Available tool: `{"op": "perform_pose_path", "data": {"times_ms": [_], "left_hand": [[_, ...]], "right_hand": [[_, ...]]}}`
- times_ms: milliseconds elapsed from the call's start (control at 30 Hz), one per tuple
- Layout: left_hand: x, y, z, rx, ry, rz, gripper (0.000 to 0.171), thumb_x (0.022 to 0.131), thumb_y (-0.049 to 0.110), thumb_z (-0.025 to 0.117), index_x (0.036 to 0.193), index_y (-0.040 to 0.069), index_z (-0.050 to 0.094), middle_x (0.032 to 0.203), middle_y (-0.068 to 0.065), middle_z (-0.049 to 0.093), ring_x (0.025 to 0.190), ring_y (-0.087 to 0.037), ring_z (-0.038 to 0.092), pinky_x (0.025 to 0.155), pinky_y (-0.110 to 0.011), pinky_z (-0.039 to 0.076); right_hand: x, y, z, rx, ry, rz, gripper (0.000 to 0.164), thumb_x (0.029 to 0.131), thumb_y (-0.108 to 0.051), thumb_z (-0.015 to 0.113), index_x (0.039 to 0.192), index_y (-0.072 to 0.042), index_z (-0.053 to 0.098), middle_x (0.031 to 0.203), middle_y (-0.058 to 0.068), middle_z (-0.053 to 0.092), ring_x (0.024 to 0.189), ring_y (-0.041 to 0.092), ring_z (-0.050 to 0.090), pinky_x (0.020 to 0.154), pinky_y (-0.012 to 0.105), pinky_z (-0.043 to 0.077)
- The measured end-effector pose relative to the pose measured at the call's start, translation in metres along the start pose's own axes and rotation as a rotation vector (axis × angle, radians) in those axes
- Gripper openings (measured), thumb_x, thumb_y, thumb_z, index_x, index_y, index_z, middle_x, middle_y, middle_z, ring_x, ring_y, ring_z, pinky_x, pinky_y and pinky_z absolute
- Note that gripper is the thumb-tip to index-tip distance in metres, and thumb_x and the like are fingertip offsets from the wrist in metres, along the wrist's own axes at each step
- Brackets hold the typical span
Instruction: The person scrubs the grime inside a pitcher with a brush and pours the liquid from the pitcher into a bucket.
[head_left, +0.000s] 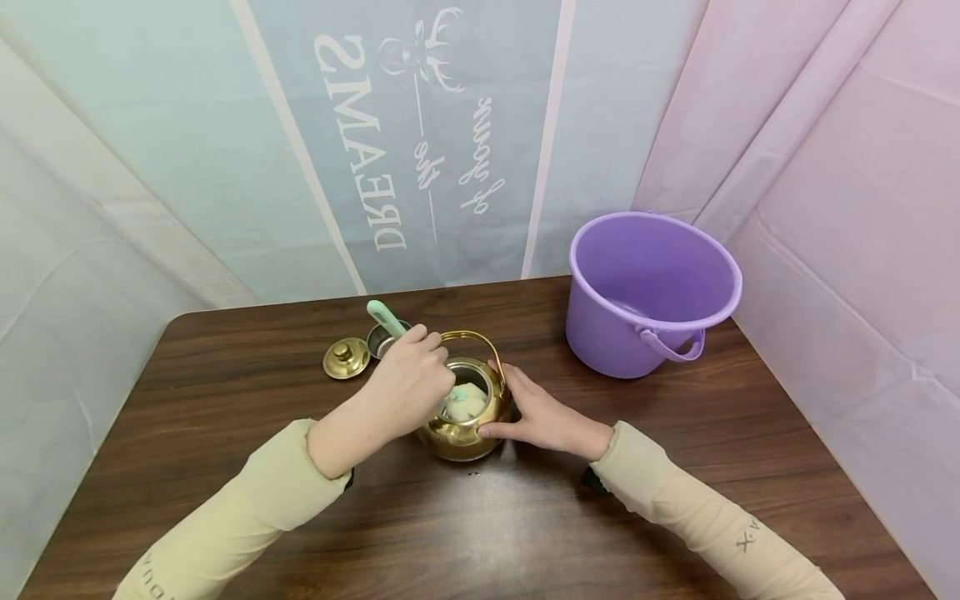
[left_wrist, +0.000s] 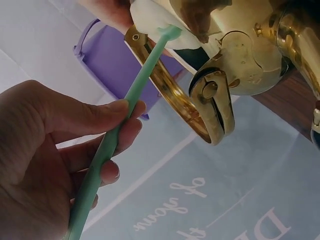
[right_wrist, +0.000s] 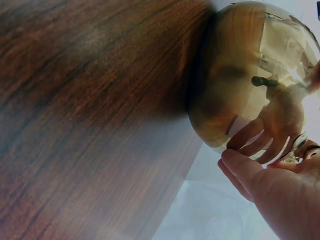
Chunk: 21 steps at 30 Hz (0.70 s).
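A gold-coloured metal kettle stands lidless on the brown table, its arched handle upright. My left hand pinches the slim green handle of a sponge brush between thumb and fingers. The brush's soft white head sits in the kettle's mouth, partly hidden by the rim. On the other side, my right hand holds the kettle's rounded wall, with the thumb in front and the fingers toward the back. The right wrist view shows its fingers against the shiny body.
A gold lid lies to the kettle's left, beside a small round metal strainer partly behind the left hand. At the back right stands a purple bucket with its handle hanging down. Printed cloth rises behind the table.
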<state>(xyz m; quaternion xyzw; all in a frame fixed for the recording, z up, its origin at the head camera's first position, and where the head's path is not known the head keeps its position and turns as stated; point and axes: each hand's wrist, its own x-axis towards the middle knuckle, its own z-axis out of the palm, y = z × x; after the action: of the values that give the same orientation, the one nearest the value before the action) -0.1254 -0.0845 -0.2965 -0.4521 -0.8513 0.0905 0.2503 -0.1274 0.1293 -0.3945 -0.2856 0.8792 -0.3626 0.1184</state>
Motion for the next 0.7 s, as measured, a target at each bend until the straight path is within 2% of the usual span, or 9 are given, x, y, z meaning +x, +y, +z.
{"op": "perform_pose_path", "data": {"times_ms": [233,700], "left_hand": [[0.0,0.0005,0.0037,0.007,-0.01,-0.014,0.035,0.064,0.011,0.065,0.042,0.019,0.038,0.053,-0.001,0.051,0.058,-0.021,0.041,0.065,-0.031,0.03],[0.0,0.0018,0.0103,0.028,-0.022,-0.05,0.03,0.061,0.004,0.062,0.044,0.017,0.041,0.055,-0.002,0.051,0.059,-0.02,0.04,0.064,-0.031,0.029]], "right_hand": [[-0.0003,0.0018,0.0008,0.0,-0.001,-0.001,0.095,0.077,-0.055,0.062,0.145,-0.009,0.014,0.146,0.014,0.024,0.133,0.021,0.024,0.105,0.041,0.026],[-0.0025,0.0034,0.0019,-0.009,-0.003,-0.001,0.095,0.077,-0.055,0.062,0.145,-0.009,0.015,0.146,0.014,0.024,0.133,0.021,0.024,0.105,0.041,0.026]]}}
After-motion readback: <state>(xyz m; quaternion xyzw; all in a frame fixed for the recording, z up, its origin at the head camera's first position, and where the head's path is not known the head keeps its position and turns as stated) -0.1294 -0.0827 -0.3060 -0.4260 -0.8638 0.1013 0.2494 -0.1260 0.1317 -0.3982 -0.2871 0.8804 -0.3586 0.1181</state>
